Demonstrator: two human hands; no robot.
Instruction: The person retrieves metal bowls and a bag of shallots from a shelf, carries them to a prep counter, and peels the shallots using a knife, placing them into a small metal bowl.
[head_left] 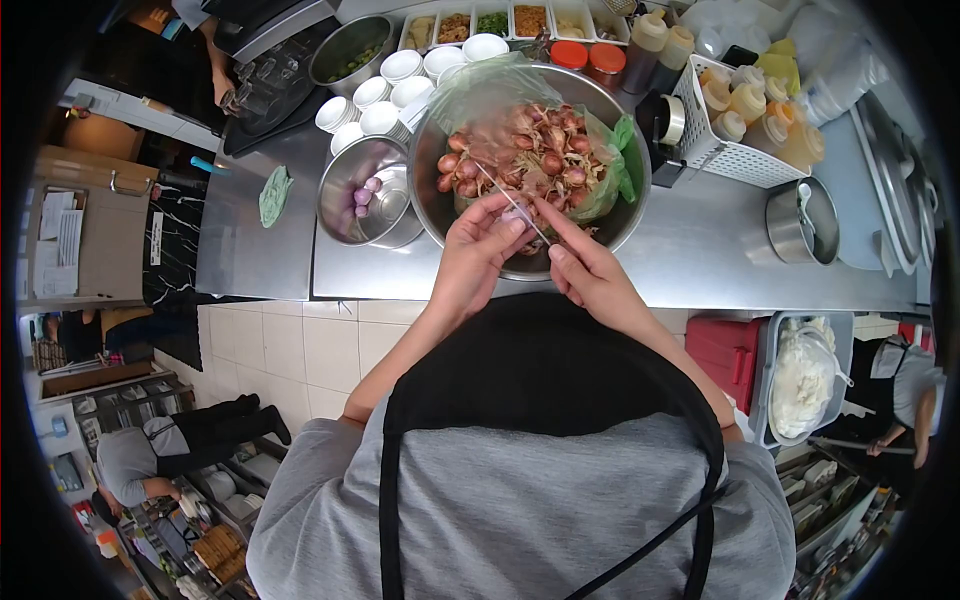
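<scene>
Over the near rim of a large steel bowl (pixel 425 205), both my hands work close together. My left hand (pixel 480 240) is closed on a small shallot (pixel 514 214), mostly hidden by the fingers. A thin knife (pixel 508 195) is gripped in my right hand (pixel 590 265), its blade slanting up to the left across the shallot. Unpeeled reddish shallots (pixel 550 163) fill a greenish plastic bag (pixel 622 165) inside the bowl. To the left, a smaller steel bowl (pixel 335 215) holds a few peeled purple shallots (pixel 365 196).
Stacked white cups (pixel 381 118) and a steel pot (pixel 350 50) stand behind. A white basket of sauce bottles (pixel 745 160) and a small pot (pixel 800 225) are at right. A green cloth (pixel 274 196) lies left. Other people (pixel 150 450) are nearby; one's hand (pixel 222 90) reaches toward glasses.
</scene>
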